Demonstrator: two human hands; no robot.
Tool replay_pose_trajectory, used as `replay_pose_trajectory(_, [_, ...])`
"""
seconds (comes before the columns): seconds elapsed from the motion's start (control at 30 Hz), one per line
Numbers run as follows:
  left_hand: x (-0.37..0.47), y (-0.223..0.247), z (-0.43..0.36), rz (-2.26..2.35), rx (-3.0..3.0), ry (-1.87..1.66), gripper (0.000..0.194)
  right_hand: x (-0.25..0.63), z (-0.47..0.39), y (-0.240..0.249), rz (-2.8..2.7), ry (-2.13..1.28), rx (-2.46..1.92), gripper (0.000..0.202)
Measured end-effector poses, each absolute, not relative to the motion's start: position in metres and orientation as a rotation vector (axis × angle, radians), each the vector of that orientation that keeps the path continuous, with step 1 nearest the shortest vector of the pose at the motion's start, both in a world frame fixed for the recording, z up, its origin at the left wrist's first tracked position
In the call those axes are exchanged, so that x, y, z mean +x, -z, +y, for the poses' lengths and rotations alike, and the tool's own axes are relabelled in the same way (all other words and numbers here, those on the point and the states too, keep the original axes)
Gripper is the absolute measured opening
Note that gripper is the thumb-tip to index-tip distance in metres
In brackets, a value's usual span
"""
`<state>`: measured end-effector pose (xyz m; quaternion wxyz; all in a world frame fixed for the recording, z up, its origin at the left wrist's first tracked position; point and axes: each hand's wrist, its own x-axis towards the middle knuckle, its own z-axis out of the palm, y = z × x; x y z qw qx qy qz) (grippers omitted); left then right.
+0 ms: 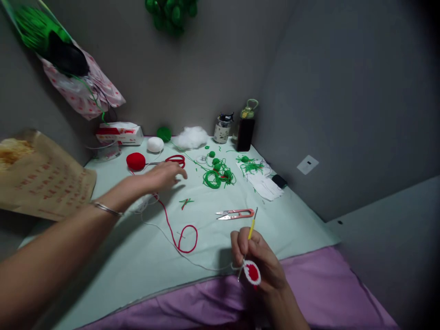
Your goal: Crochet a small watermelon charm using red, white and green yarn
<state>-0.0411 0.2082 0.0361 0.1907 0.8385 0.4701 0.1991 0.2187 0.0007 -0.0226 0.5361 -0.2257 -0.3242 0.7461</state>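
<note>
The small red-and-white crocheted piece (252, 272) is sitting in my right hand (259, 252), just over the near edge of the bench (110, 266), and those fingers are pinching it together with the yellow-handled hook (252, 229). Holding it well is, I judge, meaning a light pinch close to the stitches, with the hook not slipping from its loop and the white strand (192, 262) running slack, clear of the red loop (197, 237) and the snips (237, 211). My left hand (165, 176) is hovering with loosely spread fingers beside the red-handled scissors (173, 160); I am seeing nothing in it, though its underside is hiding. My fingers are covering part of the piece, my left forearm is partly blocking the white tangle (140, 205), and the left edge is cutting off the paper bag (51, 183).
</note>
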Motion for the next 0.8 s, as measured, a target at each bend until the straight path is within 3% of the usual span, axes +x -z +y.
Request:
replay_pose_trajectory(0.1, [-0.01, -0.004, 0.208, 1.313, 2.316, -0.438, 0.029, 0.212, 0.0, 0.02, -0.8, -1.784, -0.517, 0.03])
replay_pose_trajectory(0.27, [0.032, 0.018, 0.218, 1.377, 2.114, -0.557, 0.035, 0.211, -0.001, 0.019, -0.83, -1.777, -0.544, 0.03])
replay_pose_trajectory(0.37, [0.025, -0.004, 0.234, 1.37, 1.965, -0.751, 0.035, 0.214, -0.001, 0.019, -0.823, -1.776, -0.55, 0.029])
replay_pose_trajectory(0.53, [-0.013, -0.079, 0.246, 1.354, 1.755, -1.29, 0.026, 0.217, 0.0, 0.022, -0.761, -1.801, -0.501, 0.023])
replay_pose_trajectory(0.6, [-0.02, -0.102, 0.234, 1.276, 1.742, -1.397, 0.023, 0.217, -0.001, 0.023, -0.752, -1.809, -0.486, 0.023])
replay_pose_trajectory(0.67, [-0.024, -0.115, 0.212, 1.177, 1.777, -1.356, 0.006, 0.216, -0.001, 0.024, -0.748, -1.812, -0.488, 0.024])
replay_pose_trajectory(0.8, [-0.034, -0.125, 0.161, 0.755, 1.662, -1.617, 0.011, 0.215, -0.001, 0.02, -0.745, -1.797, -0.547, 0.025])
